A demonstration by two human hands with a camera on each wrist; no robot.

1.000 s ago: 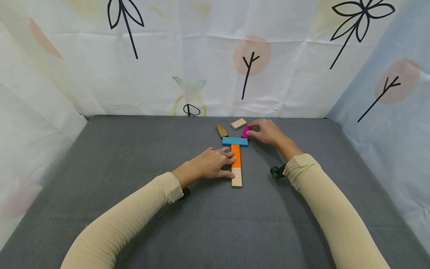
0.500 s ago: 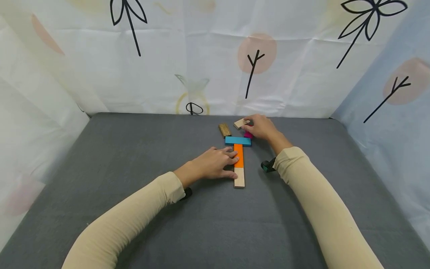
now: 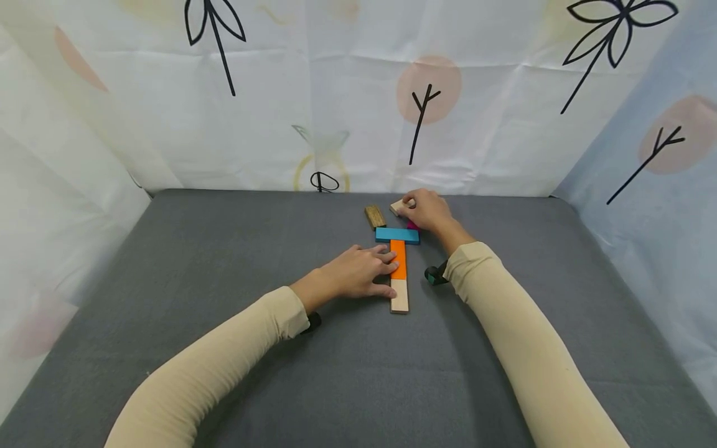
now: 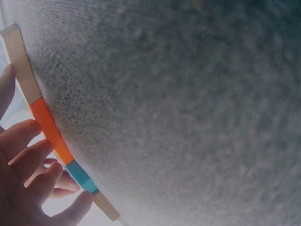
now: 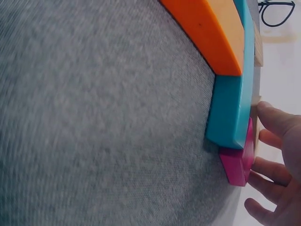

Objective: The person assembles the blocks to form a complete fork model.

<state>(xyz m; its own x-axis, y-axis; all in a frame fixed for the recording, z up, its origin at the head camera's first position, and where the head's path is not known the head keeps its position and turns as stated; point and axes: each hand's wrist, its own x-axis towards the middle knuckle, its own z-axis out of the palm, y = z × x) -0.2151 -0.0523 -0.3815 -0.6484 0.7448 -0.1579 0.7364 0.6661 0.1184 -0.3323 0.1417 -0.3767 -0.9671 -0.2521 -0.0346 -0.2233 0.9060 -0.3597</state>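
My left hand (image 3: 355, 272) rests beside a line of blocks, its spread fingertips touching the orange block (image 3: 398, 247) and its thumb on the pale wooden block (image 3: 400, 303) at the near end. Across the orange block's far end lies a blue block (image 3: 397, 235). Behind that, my right hand (image 3: 428, 210) pinches another pale wooden block (image 3: 396, 206) between thumb and fingers. In the right wrist view a magenta block (image 5: 235, 165) sits at the blue block's end, close to the right fingers; the hand partly covers it in the head view.
A brown wooden block (image 3: 374, 216) stands slanted behind the blue block's left end. The grey cloth-covered table (image 3: 252, 230) runs back to a patterned white curtain (image 3: 347, 93), close behind the right hand. Dark wrist cameras sit under both sleeves.
My right hand has left the magenta block, moved slightly left and back, and now pinches the far pale wooden block. The left hand holds its place; the view has shifted a little.
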